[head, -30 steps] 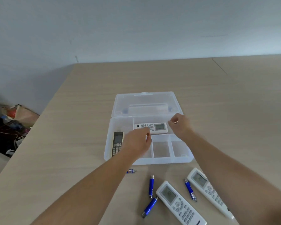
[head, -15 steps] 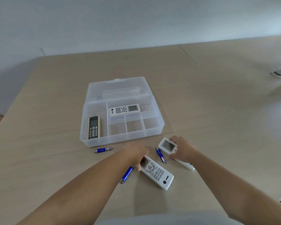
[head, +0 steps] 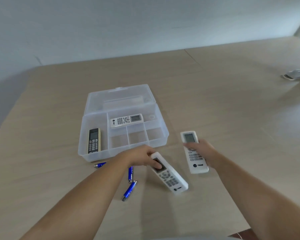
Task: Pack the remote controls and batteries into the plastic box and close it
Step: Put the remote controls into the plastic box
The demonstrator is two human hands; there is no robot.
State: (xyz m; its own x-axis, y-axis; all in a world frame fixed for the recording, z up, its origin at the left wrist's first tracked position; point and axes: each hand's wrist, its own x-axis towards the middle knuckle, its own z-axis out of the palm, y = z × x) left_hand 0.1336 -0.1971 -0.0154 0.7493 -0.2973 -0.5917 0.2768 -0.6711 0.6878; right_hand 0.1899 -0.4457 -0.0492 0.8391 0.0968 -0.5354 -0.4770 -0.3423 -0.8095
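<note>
The clear plastic box [head: 163,135] lies open on the table, its lid [head: 119,99] folded back. A white remote [head: 126,120] rests in its long rear compartment and a black-and-cream remote [head: 94,141] in the left one. My left hand [head: 142,157] grips the top end of a white remote [head: 170,175] in front of the box. My right hand [head: 203,151] holds another white remote [head: 194,153], lifted to the right of the box. Blue batteries lie near the box's front: one [head: 100,165] at the edge, one [head: 130,174] beside my left wrist, one [head: 129,190] nearer me.
The three small front compartments [head: 137,137] of the box hold nothing. A grey object [head: 298,75] sits at the far right of the table. The wall runs along the table's far edge.
Both hands left the box and came down to the two white remotes in front of it. My right hand has raised its remote and turned it upright; the left now clasps the other.
</note>
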